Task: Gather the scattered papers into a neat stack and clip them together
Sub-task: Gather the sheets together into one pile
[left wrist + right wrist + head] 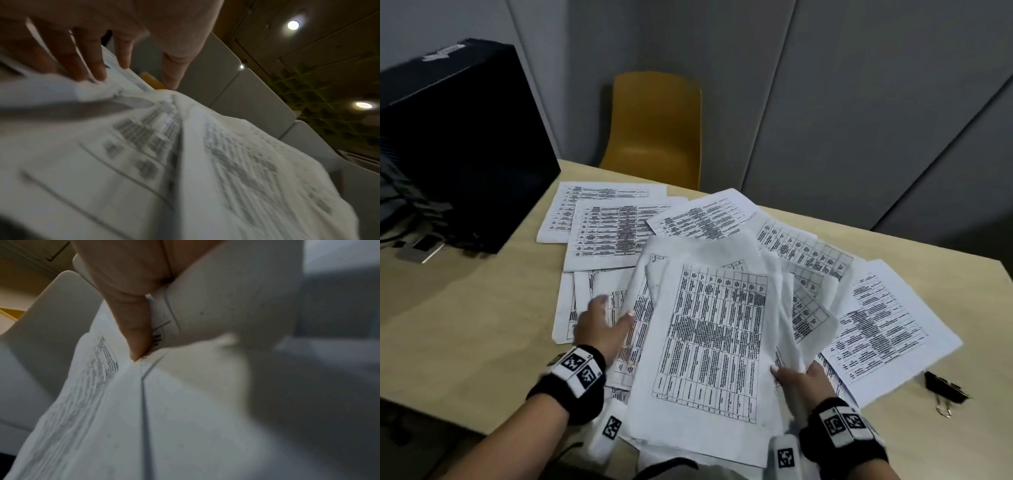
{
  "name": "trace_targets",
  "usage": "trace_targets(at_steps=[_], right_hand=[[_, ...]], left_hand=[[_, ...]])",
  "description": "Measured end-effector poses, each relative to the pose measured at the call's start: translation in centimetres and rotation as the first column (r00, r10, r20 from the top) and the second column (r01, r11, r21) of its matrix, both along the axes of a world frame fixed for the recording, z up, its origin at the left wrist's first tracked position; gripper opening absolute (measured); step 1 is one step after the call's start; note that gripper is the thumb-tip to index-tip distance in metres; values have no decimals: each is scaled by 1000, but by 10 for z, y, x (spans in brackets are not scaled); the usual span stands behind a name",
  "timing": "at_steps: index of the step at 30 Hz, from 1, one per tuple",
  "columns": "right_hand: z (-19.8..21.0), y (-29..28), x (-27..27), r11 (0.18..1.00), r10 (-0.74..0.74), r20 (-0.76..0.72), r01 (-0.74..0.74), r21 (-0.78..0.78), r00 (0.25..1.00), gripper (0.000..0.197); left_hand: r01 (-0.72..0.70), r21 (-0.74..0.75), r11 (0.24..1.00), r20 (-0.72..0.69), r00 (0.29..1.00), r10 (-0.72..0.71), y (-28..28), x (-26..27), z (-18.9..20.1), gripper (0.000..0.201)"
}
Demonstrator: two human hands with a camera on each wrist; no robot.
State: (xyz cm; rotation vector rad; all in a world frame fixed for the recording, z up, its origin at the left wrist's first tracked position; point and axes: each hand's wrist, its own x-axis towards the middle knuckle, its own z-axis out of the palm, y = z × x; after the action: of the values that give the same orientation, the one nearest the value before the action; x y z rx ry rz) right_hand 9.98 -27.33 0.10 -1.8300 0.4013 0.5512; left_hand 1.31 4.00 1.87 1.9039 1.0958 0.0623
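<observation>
Printed sheets with tables lie scattered and overlapping on the beige table. My right hand pinches the lower right edge of a lifted bundle of papers, thumb on top and fingers hidden below. My left hand lies with straight, spread fingers on the loose sheets just left of the bundle. More sheets fan out behind and to the right. A black binder clip with silver handles lies on the table to the right of the papers, apart from both hands.
A tall black box stands at the table's back left, with cables and small devices beside it. A yellow chair sits behind the table against grey wall panels. The table's near edge runs under my forearms.
</observation>
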Motion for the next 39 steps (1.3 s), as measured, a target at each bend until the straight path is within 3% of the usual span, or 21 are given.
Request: trace_targets(at_steps=[5,10,15,19,23,25,27,29,31,33,36,39], right_hand=[[0,-6,0,995,-78,-47,81,60,996,21],[-6,-10,2,993,-112,-103,114,13,988,32],[-7,-10,4,992,-103,-90,96,-80,991,37],[-9,-9,5,991,-120,-130,111,-75,984,33],[-11,-10,7,992,-98,-123,87,-91,988,36],[-13,-12,9,993,-82,-141,70,-91,987,40],[-14,-11,9,995,-81,-163,69,-76,983,49],[-16,-13,11,994,-98,-182,88,-59,978,51],[-16,-12,13,993,-112,-193,104,-51,975,41],[-17,-12,13,993,-99,-173,88,-73,980,41],[-17,-12,13,992,-92,-165,76,-103,982,48],[-19,-12,13,989,-120,-161,103,-111,980,37]], left_hand=[[-47,229,972,-74,995,66,62,8,-13,66],[326,345,880,-304,926,-224,102,30,-19,66],[509,291,810,-504,801,-322,114,53,-6,65],[630,168,758,-661,643,-388,111,52,-3,70],[728,186,660,-703,567,-428,86,29,6,66],[746,236,623,-690,580,-433,78,13,11,60],[664,341,666,-552,715,-430,79,4,14,48],[487,380,786,-323,867,-380,89,9,16,38],[356,376,855,-209,932,-296,110,23,10,46],[382,331,863,-339,902,-268,127,38,1,62],[467,160,869,-570,763,-305,128,48,-8,74],[589,134,797,-659,654,-372,102,38,-4,79]])
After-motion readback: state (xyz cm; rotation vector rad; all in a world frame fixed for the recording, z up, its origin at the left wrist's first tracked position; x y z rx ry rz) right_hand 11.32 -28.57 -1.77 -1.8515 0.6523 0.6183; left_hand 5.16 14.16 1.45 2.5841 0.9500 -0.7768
